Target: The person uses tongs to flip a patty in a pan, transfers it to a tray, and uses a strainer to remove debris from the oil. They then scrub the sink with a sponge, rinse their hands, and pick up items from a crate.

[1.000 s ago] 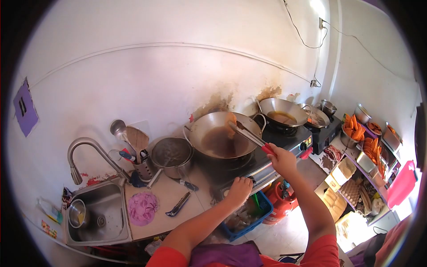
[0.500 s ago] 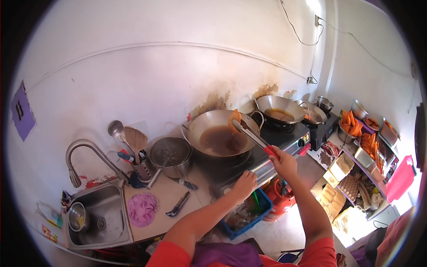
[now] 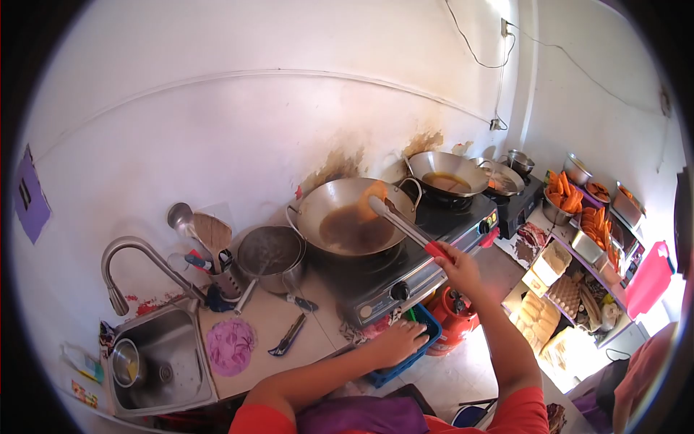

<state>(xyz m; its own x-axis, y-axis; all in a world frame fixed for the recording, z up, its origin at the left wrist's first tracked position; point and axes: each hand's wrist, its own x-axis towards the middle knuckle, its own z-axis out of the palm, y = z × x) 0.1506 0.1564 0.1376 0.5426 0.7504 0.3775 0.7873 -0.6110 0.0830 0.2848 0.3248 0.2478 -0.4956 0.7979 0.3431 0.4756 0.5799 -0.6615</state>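
My right hand point(image 3: 457, 266) grips the red handle of metal tongs point(image 3: 409, 229). Between the tong tips is an orange-brown fried piece point(image 3: 375, 197), held above the dark liquid in a large wok point(image 3: 307, 210) on the black stove. My left hand point(image 3: 400, 343) is off the stove, over the blue basket point(image 3: 432, 329), with fingers loosely apart and nothing in it. Left of the wok stands a steaming pot point(image 3: 271, 250). A stove knob point(image 3: 399, 291) shows just above my left hand.
Two more woks point(image 3: 448, 173) point(image 3: 504, 178) sit at the back right. Trays of orange pieces point(image 3: 597, 228) lie on the right. A sink point(image 3: 170, 362) is at the left, beside a pink bag point(image 3: 231, 346). A red gas tank point(image 3: 453, 323) stands below; someone's sleeve point(image 3: 645, 369) shows right.
My left hand has moved down from the stove's front edge, and its fingers have spread. The tongs and fried piece have shifted slightly left with the whole view.
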